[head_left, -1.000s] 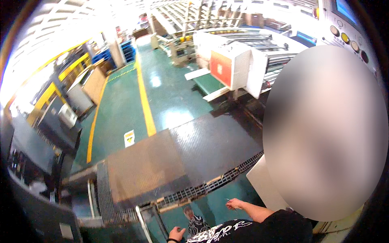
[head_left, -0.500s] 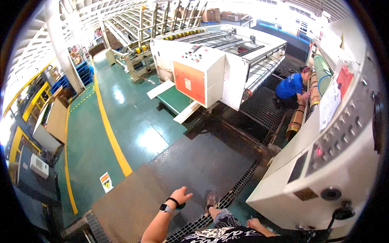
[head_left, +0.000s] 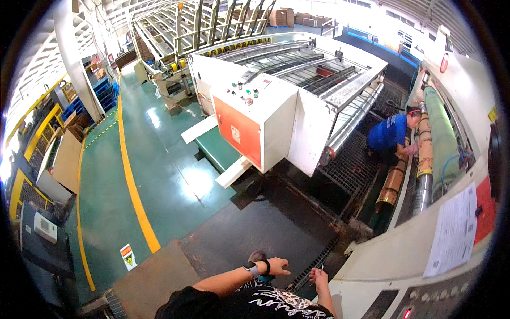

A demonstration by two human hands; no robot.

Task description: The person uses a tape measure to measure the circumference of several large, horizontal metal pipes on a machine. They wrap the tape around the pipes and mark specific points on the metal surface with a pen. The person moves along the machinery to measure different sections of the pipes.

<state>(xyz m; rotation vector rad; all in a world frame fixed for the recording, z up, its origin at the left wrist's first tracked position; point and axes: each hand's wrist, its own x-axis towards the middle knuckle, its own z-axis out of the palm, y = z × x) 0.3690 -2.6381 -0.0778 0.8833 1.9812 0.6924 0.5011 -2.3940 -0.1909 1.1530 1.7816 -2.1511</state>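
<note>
The person stands on a dark metal platform point(head_left: 265, 223) beside a large white machine point(head_left: 425, 250). The left hand point(head_left: 276, 266), with a watch point(head_left: 249, 267) at the wrist, hangs over the platform with fingers loosely curled, holding nothing that can be seen. The right hand point(head_left: 319, 276) is close to it, near the grating point(head_left: 313, 266) at the platform's edge, and is closed around a small thin object too tiny to identify. Farther off, a worker in a blue shirt point(head_left: 388, 133) crouches by brown rollers point(head_left: 393, 181). A yellow line point(head_left: 130, 170) runs along the green floor point(head_left: 106, 202).
</note>
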